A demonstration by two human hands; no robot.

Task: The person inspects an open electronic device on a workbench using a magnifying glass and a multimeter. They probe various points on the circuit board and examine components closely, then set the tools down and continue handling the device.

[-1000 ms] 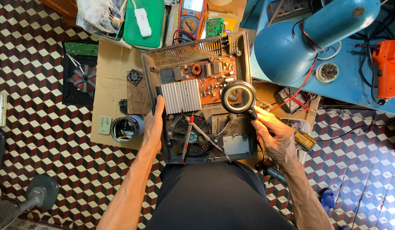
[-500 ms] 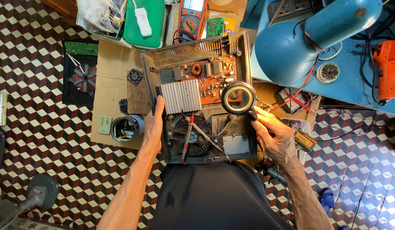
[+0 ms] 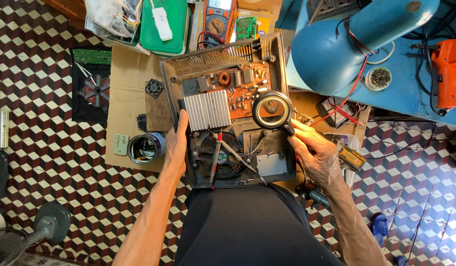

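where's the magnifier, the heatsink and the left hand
magnifier (image 3: pixel 272 110), head view, on the round lens inside its ring
finned heatsink (image 3: pixel 206 110), head view, middle of the silver fins
left hand (image 3: pixel 176 143), head view, back of the hand at the open casing's edge

Blue lamp (image 3: pixel 336 49) crowds board's right; probes (image 3: pixel 228 152) cross fan; cardboard (image 3: pixel 127 79) left free.

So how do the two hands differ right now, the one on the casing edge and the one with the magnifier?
The left hand lies flat with its fingers extended along the left edge of the opened appliance casing, holding nothing. The right hand is curled, its fingers pinching the handle of the round magnifier, held over the circuit board. Both are bare and flank the casing.
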